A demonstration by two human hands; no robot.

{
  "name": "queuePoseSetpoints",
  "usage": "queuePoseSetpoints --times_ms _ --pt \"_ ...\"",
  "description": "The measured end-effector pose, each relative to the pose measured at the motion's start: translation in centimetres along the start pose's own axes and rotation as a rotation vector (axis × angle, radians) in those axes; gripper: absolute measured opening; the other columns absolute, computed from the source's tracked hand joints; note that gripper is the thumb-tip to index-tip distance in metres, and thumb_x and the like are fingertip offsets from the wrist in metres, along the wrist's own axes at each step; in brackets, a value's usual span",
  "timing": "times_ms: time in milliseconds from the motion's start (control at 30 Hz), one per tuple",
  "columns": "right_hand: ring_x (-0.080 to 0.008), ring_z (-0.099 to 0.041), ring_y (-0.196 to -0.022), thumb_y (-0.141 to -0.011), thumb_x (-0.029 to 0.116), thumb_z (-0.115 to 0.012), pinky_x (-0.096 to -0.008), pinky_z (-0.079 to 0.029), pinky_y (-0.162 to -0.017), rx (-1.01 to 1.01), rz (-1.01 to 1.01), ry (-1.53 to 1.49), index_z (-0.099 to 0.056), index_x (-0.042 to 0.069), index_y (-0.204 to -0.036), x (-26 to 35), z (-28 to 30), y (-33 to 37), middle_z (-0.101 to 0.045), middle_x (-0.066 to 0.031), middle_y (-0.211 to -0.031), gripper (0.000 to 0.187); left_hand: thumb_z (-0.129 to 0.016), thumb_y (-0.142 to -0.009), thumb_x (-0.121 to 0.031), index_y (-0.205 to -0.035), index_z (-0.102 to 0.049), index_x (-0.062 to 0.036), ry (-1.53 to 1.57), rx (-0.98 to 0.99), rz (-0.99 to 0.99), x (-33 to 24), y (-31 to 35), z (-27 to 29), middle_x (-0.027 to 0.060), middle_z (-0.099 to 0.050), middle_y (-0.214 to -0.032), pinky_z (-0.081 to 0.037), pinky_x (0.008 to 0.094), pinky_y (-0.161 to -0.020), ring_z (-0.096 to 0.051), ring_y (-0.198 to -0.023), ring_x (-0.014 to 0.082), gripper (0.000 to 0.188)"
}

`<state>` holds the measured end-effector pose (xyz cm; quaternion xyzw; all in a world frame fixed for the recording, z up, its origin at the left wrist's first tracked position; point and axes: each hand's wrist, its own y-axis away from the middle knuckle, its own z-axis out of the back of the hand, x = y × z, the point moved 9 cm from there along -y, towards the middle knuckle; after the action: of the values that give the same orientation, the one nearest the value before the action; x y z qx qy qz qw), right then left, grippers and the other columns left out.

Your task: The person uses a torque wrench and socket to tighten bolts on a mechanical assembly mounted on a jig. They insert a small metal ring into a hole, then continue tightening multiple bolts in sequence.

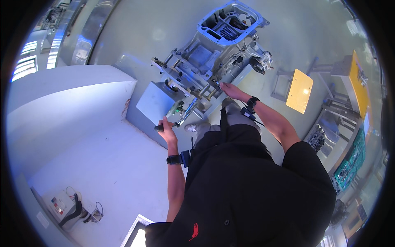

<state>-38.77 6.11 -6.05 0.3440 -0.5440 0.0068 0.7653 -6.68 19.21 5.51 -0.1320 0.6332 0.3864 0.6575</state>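
two hands, one large metal casting [205,53], held by a barred metal stand [181,74] ahead of the wearer.

left hand [166,131]: fingers wrapped round a black handle [159,128], low beside a pale grey box [158,101]. right hand [233,91]: fingertips at the near end of the stand, just below the casting; grasping or merely resting, cannot tell.

condition of work: casting already mounted, by the look of it; its hollow side faces up and away, uncovered, with dark parts showing inside. how much remains cannot be judged from this view; with a handle gripped, work is probably mid-course.

edges and room: at left, the corner of a white block [133,80] stands near the grey box, making that the tighter side. at right, a stretch of floor [271,45] lies between the casting and a yellow-topped stool [300,91]; beyond it, a yellow worktop [358,82]. below, the wearer's shoes [191,128] stand close to the stand's base, leaving little foot room.
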Motion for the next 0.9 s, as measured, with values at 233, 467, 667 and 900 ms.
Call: queuePoseSetpoints --times_ms 233,467,667,900 --pt "-0.0210 -0.053 -0.093 -0.091 0.052 -0.030 -0.0323 -0.039 -0.085 0.094 -0.080 -0.049 -0.049 -0.005 -0.113 -1.1 -0.6 -0.8 -0.058 -0.0129 -0.099 0.064 -0.057 -0.084 -0.026 -0.057 -0.040 -0.0066 0.004 -0.003 -0.008 0.1 -0.3 0.2 0.0016 -0.042 -0.050 -0.034 0.0258 -0.053 -0.041 -0.050 0.0107 0.037" --pt "-0.0206 -0.053 -0.094 -0.091 0.051 -0.032 -0.0315 -0.039 -0.085 0.099 -0.031 -0.134 -0.049 -0.004 -0.112 -1.7 -1.2 -1.4 -0.059 -0.0133 -0.101 0.062 -0.056 -0.084 -0.027 -0.057 -0.039 -0.0064 -0.021 -0.009 -0.022 0.1 -0.3 0.3 0.0015 -0.042 -0.050 -0.034 0.0255 -0.052 -0.042 -0.050 0.0109 0.038" --pt "-0.0213 -0.053 -0.094 -0.092 0.049 -0.031 -0.0321 -0.039 -0.084 0.078 -0.025 -0.072 -0.050 -0.004 -0.111 -0.9 -1.0 -1.0 -0.058 -0.0135 -0.102 0.060 -0.056 -0.084 -0.025 -0.057 -0.038 -0.0071 0.007 -0.009 -0.008 0.1 -0.3 0.2 0.0010 -0.040 -0.050 -0.034 0.0258 -0.052 -0.041 -0.051 0.0107 0.037" --pt "-0.0205 -0.054 -0.067 -0.092 0.047 -0.032 -0.0340 -0.044 -0.063 -0.028 -0.057 0.036 -0.055 0.001 -0.094 0.1 -0.2 -1.4 -0.057 -0.0098 -0.075 0.052 -0.056 -0.084 -0.023 -0.058 -0.038 -0.0071 0.013 0.007 0.002 -0.2 -0.1 -0.2 0.0009 -0.041 -0.050 -0.035 0.0259 -0.053 -0.040 -0.050 0.0105 0.035"
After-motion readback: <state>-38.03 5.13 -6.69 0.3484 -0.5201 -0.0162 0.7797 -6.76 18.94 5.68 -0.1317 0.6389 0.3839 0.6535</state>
